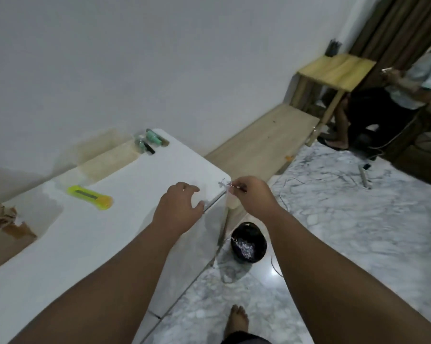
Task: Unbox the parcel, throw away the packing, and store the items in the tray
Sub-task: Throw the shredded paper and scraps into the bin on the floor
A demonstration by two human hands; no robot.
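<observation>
I see the big white table (90, 244) first. Both hands are at its right corner, I think because the black bin (249, 242) sits on the floor just below that edge — bits can drop straight in. The bin already has shredded packing inside.

The torn brown parcel (1, 219) lies far off at the left edge of the table, well apart from the hands. The tray (105, 157) is at the back by the wall, with green items (148, 141) just beside it on the right. The yellow cutter (90, 197) rests alone in the middle, not in the way.

My left hand (182, 207) is cupped on the table edge, fingers curled loosely — I cannot tell if it holds anything. My right hand (252, 197) pinches a small scrap of packing (224, 184) between fingertips, over the corner. Nothing blocks the drop to the bin.
</observation>
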